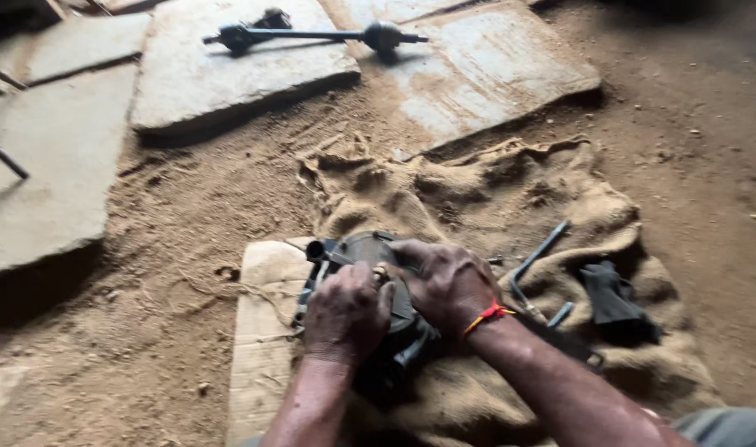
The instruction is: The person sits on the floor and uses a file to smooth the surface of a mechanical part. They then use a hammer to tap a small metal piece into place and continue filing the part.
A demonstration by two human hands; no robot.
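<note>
A dark round machine part (364,248) with a short tube at its upper left lies on a wooden board (262,331) and burlap sacking (494,199). My left hand (345,313) presses down on its near left side. My right hand (446,281), with a red thread on the wrist, clasps its right side. The fingers of both hands meet on top of the part, around a small pale piece that is too small to make out.
A bent metal rod (534,265) and a black object (614,302) lie on the sacking to the right. A long axle shaft (312,35) rests on flat stone slabs (221,74) at the back. Sandy dirt floor surrounds everything.
</note>
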